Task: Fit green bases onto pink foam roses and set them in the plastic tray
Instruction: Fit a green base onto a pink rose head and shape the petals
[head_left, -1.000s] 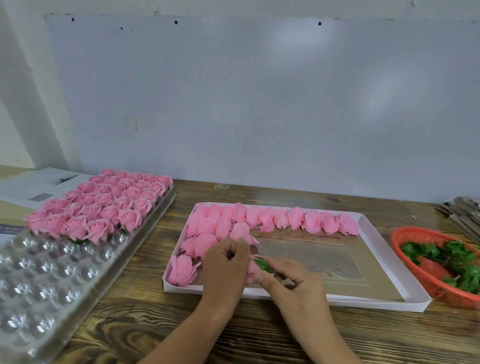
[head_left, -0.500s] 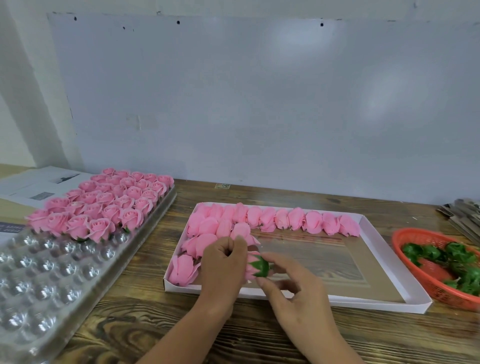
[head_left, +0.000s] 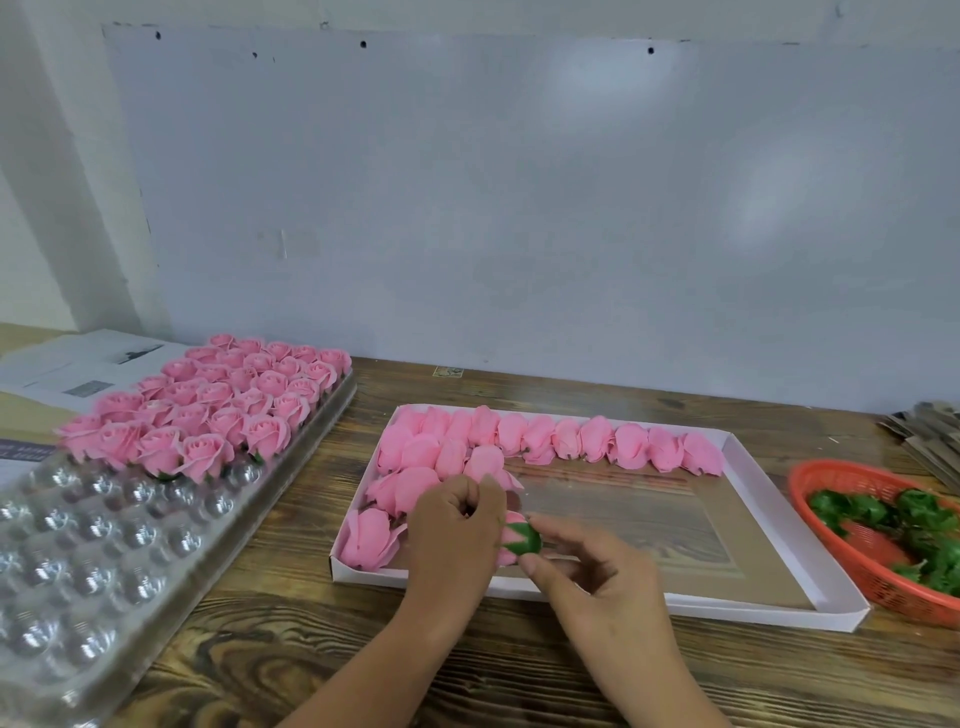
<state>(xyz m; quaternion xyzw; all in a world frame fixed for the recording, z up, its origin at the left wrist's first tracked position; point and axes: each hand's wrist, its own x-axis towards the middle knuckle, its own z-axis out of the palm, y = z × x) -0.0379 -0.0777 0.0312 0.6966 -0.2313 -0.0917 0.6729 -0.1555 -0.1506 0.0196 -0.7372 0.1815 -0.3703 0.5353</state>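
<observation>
On the wooden table, a clear plastic tray (head_left: 130, 530) is holding upright roses, a white shallow box (head_left: 769, 519) loose ones, an orange basket (head_left: 831, 478) green bases. Over the box's near edge, left hand (head_left: 452, 540) is gripping a pink foam rose (head_left: 511, 519); right hand (head_left: 597, 577) is pinching its green base (head_left: 523, 539).

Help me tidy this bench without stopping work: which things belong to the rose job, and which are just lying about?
In use: left hand holding a pink rose; right hand at its green base; white box of roses; orange basket of bases; plastic tray.

Lying about: papers far left; grey stack far right.
</observation>
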